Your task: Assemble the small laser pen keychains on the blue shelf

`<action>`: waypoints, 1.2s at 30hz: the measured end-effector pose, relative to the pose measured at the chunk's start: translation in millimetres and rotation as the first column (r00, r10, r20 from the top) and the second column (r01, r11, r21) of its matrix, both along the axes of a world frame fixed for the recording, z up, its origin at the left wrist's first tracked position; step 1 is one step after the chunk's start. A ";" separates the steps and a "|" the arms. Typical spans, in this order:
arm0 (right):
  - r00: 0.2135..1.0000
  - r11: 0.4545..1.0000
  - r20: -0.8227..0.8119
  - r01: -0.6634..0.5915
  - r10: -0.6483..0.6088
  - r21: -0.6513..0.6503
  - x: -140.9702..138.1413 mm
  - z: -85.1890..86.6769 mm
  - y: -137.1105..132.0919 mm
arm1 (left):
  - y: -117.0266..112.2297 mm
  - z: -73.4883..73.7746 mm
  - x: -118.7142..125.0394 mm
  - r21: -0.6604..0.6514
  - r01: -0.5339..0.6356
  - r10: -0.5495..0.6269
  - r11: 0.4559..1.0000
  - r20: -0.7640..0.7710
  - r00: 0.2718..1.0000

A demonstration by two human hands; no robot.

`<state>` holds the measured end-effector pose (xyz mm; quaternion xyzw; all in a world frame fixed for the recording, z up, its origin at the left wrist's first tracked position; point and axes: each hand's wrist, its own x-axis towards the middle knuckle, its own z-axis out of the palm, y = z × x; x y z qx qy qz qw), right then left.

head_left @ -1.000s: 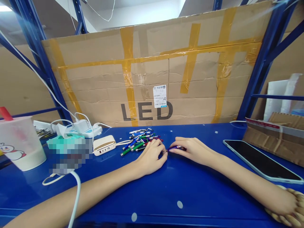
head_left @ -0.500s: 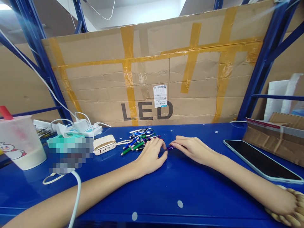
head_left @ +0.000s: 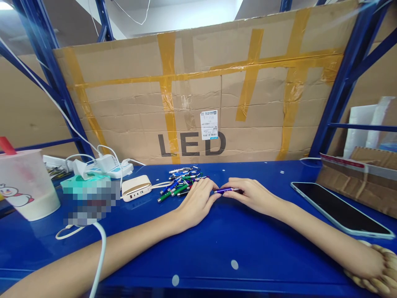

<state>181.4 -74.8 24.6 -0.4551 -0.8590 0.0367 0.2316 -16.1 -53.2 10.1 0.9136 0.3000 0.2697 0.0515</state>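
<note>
A slim purple pen (head_left: 223, 190) with silver-coloured parts lies level between my two hands, low over the blue surface. My left hand (head_left: 198, 199) pinches its left end between thumb and fingertips. The fingers of my right hand (head_left: 252, 191) close around the right part of the pen, and its dark end shows by the palm. Behind and to the left of my left hand is a loose pile of blue, green and purple pens (head_left: 178, 184), partly covered by that hand.
A white power bank (head_left: 136, 188) with a strap sits left of the pile. Further left are a power strip (head_left: 116, 169), cables and a plastic cup (head_left: 31, 186). A phone (head_left: 341, 209) and a cardboard piece (head_left: 353, 178) lie right. A large carton (head_left: 136, 107) stands behind.
The purple pen is now more exposed and level between my hands. My left thumb and fingers have closed onto its left end.
</note>
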 end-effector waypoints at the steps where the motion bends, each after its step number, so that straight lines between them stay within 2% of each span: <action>1: 1.000 1.000 -0.010 0.001 -0.001 -0.002 -0.5 0.2 -0.4 | -0.6 0.6 -0.2 0.008 0.003 -0.003 1.000 0.005 1.000; 5: 0.999 0.999 -0.035 0.035 -0.035 -0.005 -2.9 0.2 -1.7 | -1.8 1.7 -0.7 0.036 0.023 -0.024 0.999 0.023 0.999; 9: 0.995 0.996 -0.030 0.093 -0.093 0.000 -5.4 -1.0 -2.1 | -0.3 -0.1 -0.7 0.009 0.062 -0.063 0.998 0.084 0.994; 13: 0.994 0.995 -0.042 0.104 -0.104 0.009 -6.6 -1.8 -1.9 | 1.9 -1.3 -1.3 -0.123 0.101 -0.059 0.987 0.306 0.950; 18: 0.990 0.992 -0.067 0.124 -0.121 0.034 -5.4 -2.1 -0.2 | 2.8 2.0 -2.5 -0.288 0.114 0.042 0.951 0.483 0.875; 26: 0.991 0.990 -0.024 0.135 -0.134 0.040 -6.0 -2.3 -2.0 | 11.5 0.9 -4.7 -0.381 0.160 0.082 0.911 0.546 0.834; 36: 0.987 0.984 0.000 0.161 -0.162 0.073 -6.7 -2.4 -1.9 | 6.1 2.3 -2.9 -0.341 0.116 0.062 0.933 0.471 0.880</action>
